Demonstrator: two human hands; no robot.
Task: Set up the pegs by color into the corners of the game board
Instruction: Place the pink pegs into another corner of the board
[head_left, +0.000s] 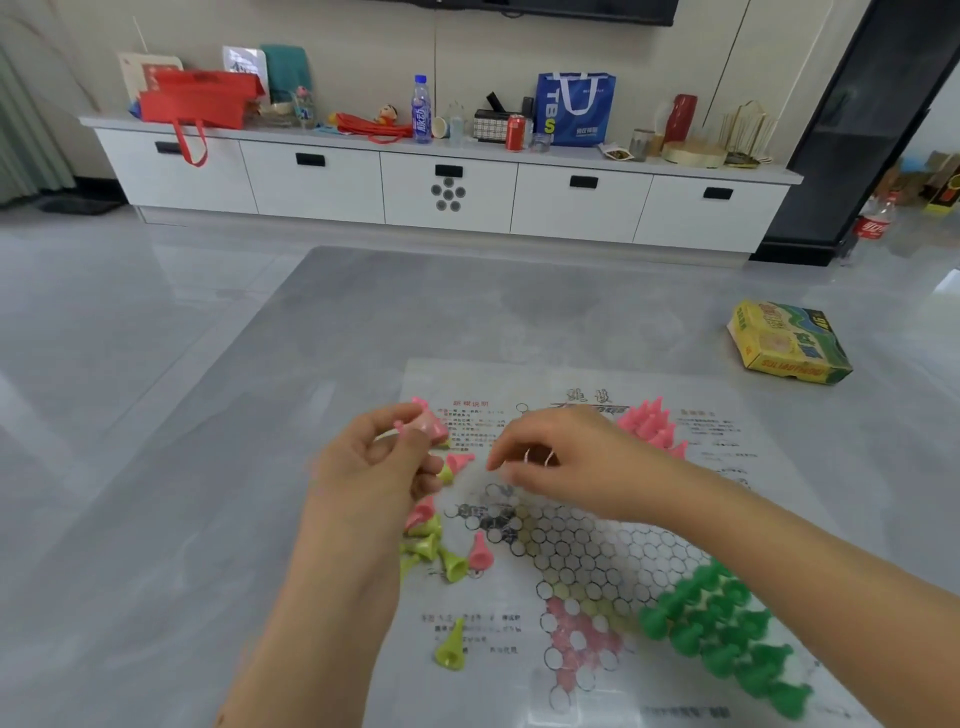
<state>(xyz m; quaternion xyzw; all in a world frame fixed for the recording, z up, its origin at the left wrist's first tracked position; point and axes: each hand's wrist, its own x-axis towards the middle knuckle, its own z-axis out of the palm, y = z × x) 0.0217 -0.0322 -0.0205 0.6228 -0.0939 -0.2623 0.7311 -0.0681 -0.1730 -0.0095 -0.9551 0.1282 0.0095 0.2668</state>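
The game board (597, 561), a thin printed sheet, is lying flat on the grey table (363, 322), close to the table's near edge, with its star of circles filling the right half.

The left hand (371, 457) is hovering over the board's left side, its fingers curling round a handful of pink pegs (428, 423), whose cone tips are poking out up and to the left. The right hand (563, 465) is hanging just beside it over the board's middle, fingers bending inward toward the thumb; whether they are pinching anything I cannot tell (the hand is blurred).

A cluster of pink pegs (649, 423) is standing upright, tips up, in the star's far corner. A cluster of green pegs (722, 629) is standing in the near right corner, partly hidden behind the right forearm. Loose yellow-green pegs (431, 545) are lying tipped over near the board's left edge, long axes pointing various ways, mixed with a few pink ones; one pink peg (480, 553) is standing upright among them. A single yellow-green peg (451, 647) is standing slightly tilted toward the board's near left corner.

A yellow and green box (787, 343) is resting near the table's right edge, well apart from the board. Beyond the table a white cabinet (447, 192) is carrying bags, bottles and a can.
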